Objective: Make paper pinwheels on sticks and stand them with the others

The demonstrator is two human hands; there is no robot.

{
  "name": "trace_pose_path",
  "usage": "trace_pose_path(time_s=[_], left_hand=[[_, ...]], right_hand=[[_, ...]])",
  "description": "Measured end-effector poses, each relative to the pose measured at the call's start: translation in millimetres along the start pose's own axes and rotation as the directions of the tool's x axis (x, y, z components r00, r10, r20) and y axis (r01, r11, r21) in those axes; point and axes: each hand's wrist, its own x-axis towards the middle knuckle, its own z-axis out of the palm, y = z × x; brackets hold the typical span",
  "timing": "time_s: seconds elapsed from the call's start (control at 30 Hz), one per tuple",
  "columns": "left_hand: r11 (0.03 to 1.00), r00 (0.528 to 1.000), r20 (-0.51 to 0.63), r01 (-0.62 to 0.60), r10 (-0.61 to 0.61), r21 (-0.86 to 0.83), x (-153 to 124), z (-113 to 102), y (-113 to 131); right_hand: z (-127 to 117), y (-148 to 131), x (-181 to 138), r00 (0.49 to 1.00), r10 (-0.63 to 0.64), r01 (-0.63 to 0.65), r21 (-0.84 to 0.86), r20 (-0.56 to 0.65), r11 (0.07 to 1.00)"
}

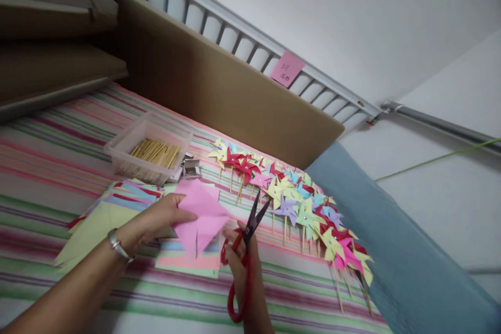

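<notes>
A pink paper square is pinched at its left side in my left hand, which wears a silver bracelet. The square is turned cornerwise, and a slit runs in from its lower corner. Red-handled scissors sit in my right hand, with their dark blades spread and pointing up, just right of the paper. My right fingertips are close to the paper's right corner; whether they touch it I cannot tell. Below the square lies a stack of coloured paper, partly hidden.
Cut coloured papers lie under my left forearm. Behind them stands a clear plastic box of wooden sticks, beside a small metal-looking box. Many paper pinwheels lie to the right. A cardboard panel borders the striped cloth.
</notes>
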Motion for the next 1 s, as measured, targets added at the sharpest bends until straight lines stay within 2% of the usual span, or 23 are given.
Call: trace_pose_path(time_s=[0.07, 0.17, 0.23, 0.3, 0.37, 0.47, 0.57, 0.63, 0.73, 0.83, 0.9, 1.0], left_hand=[[0.994, 0.983, 0.177, 0.024, -0.042, 0.105, -2, 10, -7], [0.976, 0.922, 0.378, -0.003, -0.082, 0.219, -5, 23, -17], [0.972, 0.888, 0.448, -0.006, -0.102, 0.233, -7, 29, -21], [0.98, 0.878, 0.464, 0.023, -0.114, 0.198, -9, 34, -23], [0.991, 0.902, 0.416, 0.068, -0.112, 0.118, -10, 38, -23], [0.984, 0.954, 0.289, 0.125, -0.084, -0.125, -11, 45, -26], [0.902, 0.978, 0.184, 0.162, -0.094, -0.4, -13, 55, -31], [0.856, 0.981, 0.157, 0.179, -0.116, -0.485, -16, 64, -34], [0.857, 0.984, 0.141, 0.163, -0.107, -0.489, -22, 75, -37], [0.884, 0.993, 0.099, 0.096, -0.057, -0.457, -22, 77, -37], [0.92, 0.999, 0.026, 0.047, -0.039, -0.39, -17, 70, -36], [0.984, 0.99, -0.144, -0.029, 0.004, -0.177, -6, 48, -31]], right_hand=[[-5, -1, 6, 0.998, -0.048, 0.046, 0.059, 0.029, 0.997], [-11, -4, 11, 0.986, -0.035, 0.022, 0.083, 0.16, 0.996], [-13, -5, 11, 0.982, -0.02, 0.013, 0.035, 0.188, 0.999], [-13, -8, 11, 0.986, 0.002, 0.006, -0.048, 0.168, 0.999], [-13, -12, 11, 0.99, 0.021, -0.009, -0.082, 0.139, 0.997], [-13, -17, 12, 0.999, 0.029, -0.03, 0.018, 0.023, 0.999], [-11, -20, 12, 0.992, 0.028, -0.01, 0.137, -0.127, 0.99], [-9, -20, 11, 0.98, -0.022, 0.052, 0.152, -0.196, 0.987], [-3, -18, 8, 0.97, -0.107, 0.129, 0.092, -0.218, 0.987], [5, -17, 3, 0.988, -0.081, 0.09, 0.064, -0.13, 0.994], [9, -16, 1, 0.996, -0.054, 0.057, 0.044, -0.073, 0.997], [13, -13, -1, 0.999, -0.043, 0.044, -0.007, 0.013, 0.999]])
